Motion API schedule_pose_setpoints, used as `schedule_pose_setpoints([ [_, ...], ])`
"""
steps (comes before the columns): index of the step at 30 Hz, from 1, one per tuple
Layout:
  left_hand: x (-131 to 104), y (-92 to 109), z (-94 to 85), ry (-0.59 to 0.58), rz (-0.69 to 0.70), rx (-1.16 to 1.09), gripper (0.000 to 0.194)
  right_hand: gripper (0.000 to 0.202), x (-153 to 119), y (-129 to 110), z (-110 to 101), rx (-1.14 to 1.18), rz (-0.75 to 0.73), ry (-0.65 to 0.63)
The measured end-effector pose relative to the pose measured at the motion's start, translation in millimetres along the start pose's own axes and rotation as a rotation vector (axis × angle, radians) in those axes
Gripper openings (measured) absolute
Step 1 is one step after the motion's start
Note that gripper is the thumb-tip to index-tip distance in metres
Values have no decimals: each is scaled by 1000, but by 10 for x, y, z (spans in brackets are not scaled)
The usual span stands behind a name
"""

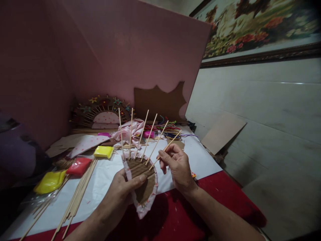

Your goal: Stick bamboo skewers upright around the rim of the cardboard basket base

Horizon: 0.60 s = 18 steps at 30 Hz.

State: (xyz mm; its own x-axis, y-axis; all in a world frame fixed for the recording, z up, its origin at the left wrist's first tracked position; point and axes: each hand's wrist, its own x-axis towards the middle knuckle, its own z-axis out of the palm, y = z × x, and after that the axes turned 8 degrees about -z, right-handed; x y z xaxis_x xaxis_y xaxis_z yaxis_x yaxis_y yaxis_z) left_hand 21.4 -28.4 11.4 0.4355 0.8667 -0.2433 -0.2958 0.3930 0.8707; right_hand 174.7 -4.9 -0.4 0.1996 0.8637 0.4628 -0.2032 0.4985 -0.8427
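My left hand point(127, 187) grips a half-round cardboard piece point(144, 187) edged with pink fabric, its thumb flat on the brown face. Several thin wooden sticks point(141, 134) stand up from the curved edge, fanned apart. Between the thumb and fingers of my right hand point(177, 164) is another wooden stick point(173, 140), tilted to the upper right. The lower end of this stick rests on the cardboard near its right rim. Whether it is fixed there I cannot tell.
Bundled sticks point(81, 190) lie at left beside yellow point(51, 181) and red point(79, 166) packets. Behind are crumpled pink fabric point(131, 130), scissors point(172, 135) and a decorated stick fan point(105, 112). A brown cutout point(159, 100) leans on the pink panel. White paper covers red cloth point(230, 190).
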Motion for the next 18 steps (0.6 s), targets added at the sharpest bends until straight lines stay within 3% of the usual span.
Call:
schedule_pose_setpoints([
  [9,5,-30,-60,-55,12,29,26,19,-1,-14,-1,-4,2,-15],
  [18,-1,-4,-17,-28,24,17,27,19,0,-23,7,-6,-3,-10],
])
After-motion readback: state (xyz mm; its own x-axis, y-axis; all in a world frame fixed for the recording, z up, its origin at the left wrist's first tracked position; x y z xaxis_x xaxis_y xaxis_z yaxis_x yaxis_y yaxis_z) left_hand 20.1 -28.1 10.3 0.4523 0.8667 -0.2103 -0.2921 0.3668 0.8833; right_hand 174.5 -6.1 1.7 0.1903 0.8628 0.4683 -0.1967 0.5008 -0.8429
